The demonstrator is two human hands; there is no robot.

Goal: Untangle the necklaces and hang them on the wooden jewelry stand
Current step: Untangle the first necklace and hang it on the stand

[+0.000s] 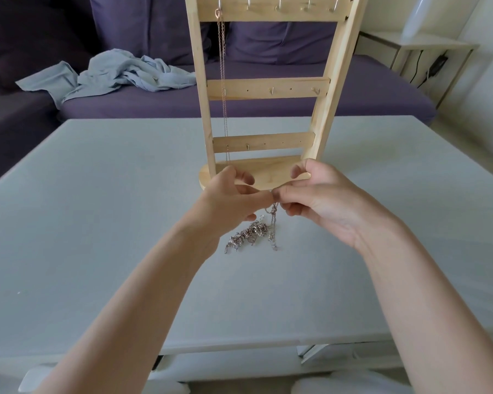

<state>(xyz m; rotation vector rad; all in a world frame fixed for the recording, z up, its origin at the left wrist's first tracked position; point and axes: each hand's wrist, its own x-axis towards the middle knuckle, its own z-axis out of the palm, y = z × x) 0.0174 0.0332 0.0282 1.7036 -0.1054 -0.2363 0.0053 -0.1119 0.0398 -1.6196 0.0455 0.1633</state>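
Forearms reach up from the bottom of the view, and your two hands meet above the middle of the pale grey surface [97, 223]. Your left hand [228, 200] and your right hand [322, 197] come together fingertip to fingertip, each pinching the top of a thin silver chain [273, 223] between thumb and forefinger; the other fingers of both hands are curled. From the pinch the chain hangs down, and its lower end trails onto the surface. Just left of that strand, below your left hand, the tangle of silver necklaces [248, 234] lies bunched on the surface, and you cannot tell exactly where the held chain leaves the bunch.

Right behind your hands stands the wooden jewelry stand [264, 89], its rounded base [268, 172] resting on the surface and partly hidden by your fingers. It has two uprights and three cross slats set with small metal hooks. One rose-gold necklace [223, 81] already hangs from the leftmost hook of the top slat and drops down along the left upright almost to the base.

Beyond the surface is a purple sofa [353, 89] with a crumpled light blue cloth [111, 75] on its seat, and a white side table [427, 46] stands at the far right.
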